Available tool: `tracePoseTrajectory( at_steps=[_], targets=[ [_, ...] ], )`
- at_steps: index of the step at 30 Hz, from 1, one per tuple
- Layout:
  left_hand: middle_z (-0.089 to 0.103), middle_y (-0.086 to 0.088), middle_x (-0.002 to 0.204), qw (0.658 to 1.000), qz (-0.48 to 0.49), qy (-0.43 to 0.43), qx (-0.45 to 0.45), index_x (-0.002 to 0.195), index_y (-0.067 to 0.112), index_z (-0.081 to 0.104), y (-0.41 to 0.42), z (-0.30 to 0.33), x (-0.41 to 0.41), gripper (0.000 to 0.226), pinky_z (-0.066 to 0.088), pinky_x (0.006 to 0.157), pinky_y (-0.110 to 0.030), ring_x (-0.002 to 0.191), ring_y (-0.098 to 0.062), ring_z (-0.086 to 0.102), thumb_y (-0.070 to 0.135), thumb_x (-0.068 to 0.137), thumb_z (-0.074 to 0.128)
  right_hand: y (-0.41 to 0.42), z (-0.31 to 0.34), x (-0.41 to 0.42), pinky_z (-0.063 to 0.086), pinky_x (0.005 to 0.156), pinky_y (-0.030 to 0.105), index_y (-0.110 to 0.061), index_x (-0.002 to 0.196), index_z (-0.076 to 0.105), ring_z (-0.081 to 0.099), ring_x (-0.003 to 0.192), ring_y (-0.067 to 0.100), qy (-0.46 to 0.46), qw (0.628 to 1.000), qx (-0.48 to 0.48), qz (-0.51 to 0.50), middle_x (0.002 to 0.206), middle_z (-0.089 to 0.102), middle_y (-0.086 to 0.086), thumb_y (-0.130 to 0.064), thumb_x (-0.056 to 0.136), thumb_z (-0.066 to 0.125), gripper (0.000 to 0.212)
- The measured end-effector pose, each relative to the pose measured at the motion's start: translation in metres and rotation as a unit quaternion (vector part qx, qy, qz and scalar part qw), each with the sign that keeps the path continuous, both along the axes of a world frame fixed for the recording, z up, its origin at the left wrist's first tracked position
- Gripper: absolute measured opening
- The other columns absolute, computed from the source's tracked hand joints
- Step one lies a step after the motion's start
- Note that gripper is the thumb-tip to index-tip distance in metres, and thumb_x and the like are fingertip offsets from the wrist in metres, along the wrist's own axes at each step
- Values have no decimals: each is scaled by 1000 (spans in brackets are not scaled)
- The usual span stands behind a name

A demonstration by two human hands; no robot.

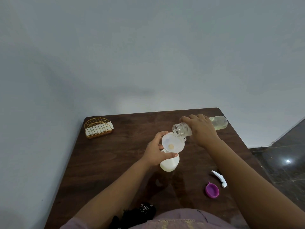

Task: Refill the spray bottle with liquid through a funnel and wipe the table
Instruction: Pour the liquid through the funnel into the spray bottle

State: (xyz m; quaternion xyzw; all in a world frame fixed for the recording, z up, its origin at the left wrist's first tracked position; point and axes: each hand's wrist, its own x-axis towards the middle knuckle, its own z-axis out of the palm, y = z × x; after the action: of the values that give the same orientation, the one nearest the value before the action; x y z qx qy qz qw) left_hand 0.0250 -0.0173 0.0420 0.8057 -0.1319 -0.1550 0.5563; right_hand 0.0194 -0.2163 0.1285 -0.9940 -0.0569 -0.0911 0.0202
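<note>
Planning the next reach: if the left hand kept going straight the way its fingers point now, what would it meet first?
The left hand already grips the funnel on the white spray bottle. Straight on, up and right, it would likely meet the mouth of the tilted refill bottle that the right hand holds; depth is unclear.

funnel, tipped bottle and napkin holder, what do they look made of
Funnel: likely plastic, white and translucent, with light passing through its bowl. Tipped bottle: clear, probably plastic; the pale liquid shows through. Napkin holder: looks like gold-coloured metal wire, judging by its thin open grid.
</note>
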Motion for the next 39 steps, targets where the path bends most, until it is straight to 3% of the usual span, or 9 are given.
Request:
tracePoseTrajectory(
  at_steps=[14,21,31,39],
  targets=[
    [52,17,128,1000,1,5,-5,130,44,40,0,1,0,85,53,85,-24,108,-12,58,30,64,91,0,2,-1,36,95,37,-32,114,55,54,95,25,0,1000,1,0,99,61,-4,-16,71,69,48],
    [53,16,129,1000,1,3,0,129,45,39,-1,0,0,84,55,91,-32,110,-14,58,30,64,91,-1,1,0,36,94,37,-33,113,55,54,95,25,-1,1000,-5,-1,100,61,-5,-18,70,71,49],
    [53,18,127,1000,-1,4,-2,128,46,40,0,0,1,84,54,87,-28,109,-13,58,30,64,91,0,4,-1,35,97,38,-33,114,55,54,96,26,-2,1000,-5,-1,102,61,-4,-17,72,70,48],
    [52,16,129,1000,-1,2,3,128,46,39,0,1,0,83,55,91,-33,110,-15,57,30,64,90,0,5,0,34,96,36,-33,114,56,54,95,25,-7,1000,-6,0,100,61,-5,-15,71,69,49]
  ],
)
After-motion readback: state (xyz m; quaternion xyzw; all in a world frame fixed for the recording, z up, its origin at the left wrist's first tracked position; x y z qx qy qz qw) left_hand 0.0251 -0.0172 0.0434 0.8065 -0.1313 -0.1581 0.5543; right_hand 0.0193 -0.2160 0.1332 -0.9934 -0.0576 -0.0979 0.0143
